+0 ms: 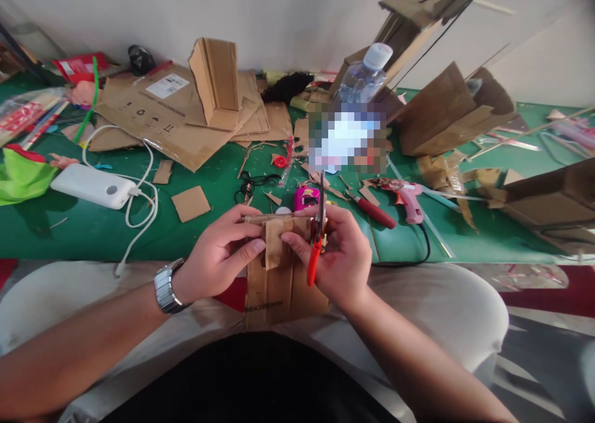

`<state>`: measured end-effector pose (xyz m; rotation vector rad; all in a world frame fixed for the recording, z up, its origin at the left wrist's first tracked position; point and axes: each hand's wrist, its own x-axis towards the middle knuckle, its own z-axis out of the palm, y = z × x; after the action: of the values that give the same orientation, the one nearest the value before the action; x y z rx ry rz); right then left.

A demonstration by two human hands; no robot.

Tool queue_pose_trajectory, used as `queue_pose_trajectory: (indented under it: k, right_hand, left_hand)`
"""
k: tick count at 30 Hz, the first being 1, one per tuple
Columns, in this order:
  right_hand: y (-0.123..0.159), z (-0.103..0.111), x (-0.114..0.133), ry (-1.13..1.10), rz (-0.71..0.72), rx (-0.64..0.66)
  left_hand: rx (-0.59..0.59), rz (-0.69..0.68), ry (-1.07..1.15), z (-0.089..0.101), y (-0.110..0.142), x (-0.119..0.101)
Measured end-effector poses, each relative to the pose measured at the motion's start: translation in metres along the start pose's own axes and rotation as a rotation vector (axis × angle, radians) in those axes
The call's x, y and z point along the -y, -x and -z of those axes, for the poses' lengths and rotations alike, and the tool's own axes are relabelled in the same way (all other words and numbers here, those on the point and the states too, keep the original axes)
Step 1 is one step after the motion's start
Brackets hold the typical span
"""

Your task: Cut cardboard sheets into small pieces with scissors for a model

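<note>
My left hand (227, 252), with a metal watch (168, 286) on its wrist, pinches the upper left edge of a brown cardboard piece (288, 293). That piece hangs over my lap and bears printed lettering. A small cardboard strip (277, 243) lies upright against its top, between my two thumbs. My right hand (341, 252) grips the top right of the cardboard, its thumb pressing near the strip. Orange-handled scissors (313, 262) are also held in my right hand, blades pointing up and away from me.
On the green table (232, 193) lie a white power bank (93, 186) with a cable, a cardboard square (190, 204), a pink tape measure (307, 198), a red-handled tool (375, 212) and a pink glue gun (409, 200). Behind stand a water bottle (362, 79) and cardboard boxes (450, 110).
</note>
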<state>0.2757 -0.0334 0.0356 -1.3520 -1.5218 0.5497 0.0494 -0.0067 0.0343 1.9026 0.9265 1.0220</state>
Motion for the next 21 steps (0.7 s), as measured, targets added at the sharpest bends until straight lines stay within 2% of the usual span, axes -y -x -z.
queue_pose_trajectory:
  k: [5, 13, 21]
  right_hand:
    - [-0.0021, -0.0013, -0.0008, -0.02, 0.041, 0.03]
    - [0.0011, -0.0058, -0.0029, -0.085, -0.064, 0.051]
    - [0.0014, -0.0099, -0.0056, -0.047, -0.064, 0.047]
  left_hand:
    - [0.0, -0.013, 0.011, 0.0005, 0.0001, -0.0004]
    - [-0.018, -0.003, 0.018, -0.0016, 0.0002, -0.0009]
    - [0.027, 0.026, 0.016, 0.0009, 0.0007, -0.0028]
